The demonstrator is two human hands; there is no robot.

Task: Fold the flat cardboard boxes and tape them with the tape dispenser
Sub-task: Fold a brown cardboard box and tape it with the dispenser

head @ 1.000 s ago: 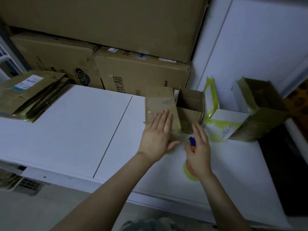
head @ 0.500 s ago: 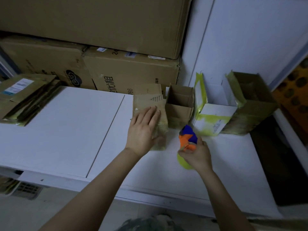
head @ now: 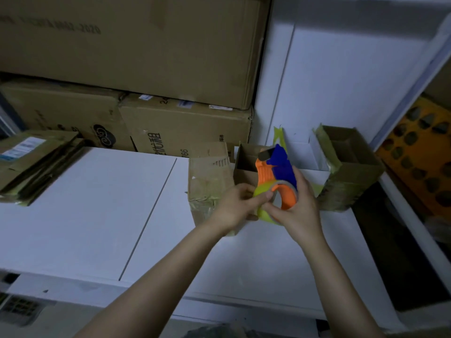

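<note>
over the right part of the table (head: 97, 203), both hands now meet on the tape dispenser (head: 277, 170), which is lifted off the surface. right hand (head: 296, 212) curls round its orange body. left hand (head: 234, 208) has left the folded box (head: 210, 181) and pinches the yellow-green roll (head: 260, 192), likely hunting the tape end. box sits untouched just behind. taping probably next. flat boxes (head: 36, 164) wait far left.

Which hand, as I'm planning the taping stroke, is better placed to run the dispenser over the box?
Right. The right hand grips the tape dispenser round its orange frame; the left hand only pinches the yellow tape roll and is nearer the box, so it can probably steady that.
</note>
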